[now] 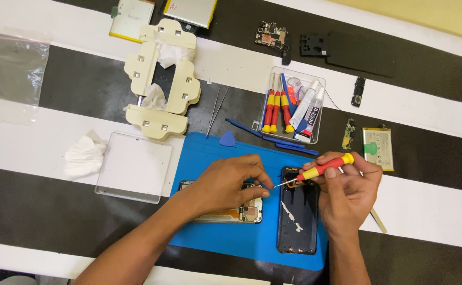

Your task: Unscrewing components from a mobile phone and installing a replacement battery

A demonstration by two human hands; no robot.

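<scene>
At the far left lies a clear plastic bag (11, 68), with a crumpled white tissue (84, 154) and a clear square lid (134, 166) nearer in, and a cream-coloured clamp jig (162, 79) beyond them. On the blue work mat (210, 158) the left hand (225, 182) lies with curled fingers pressing down on an opened phone frame (241, 211), steadying it. Just right of it rests a dark back cover (298, 216), thin, and probably light and easily flexed (best gripped by its long edges, away from the loose-looking white strips on its inner face). The right hand (347, 192) pinches a red and yellow screwdriver (320, 170) between thumb and fingers, its fine tip pointing left toward the gap between frame and cover; the driver looks stiff and light. Farther off stands a clear tool tray (318, 84) of drivers and glue tubes, with small circuit boards and a battery (377, 149) to the right. The surface is a table covered in broad black and white stripes.
</scene>
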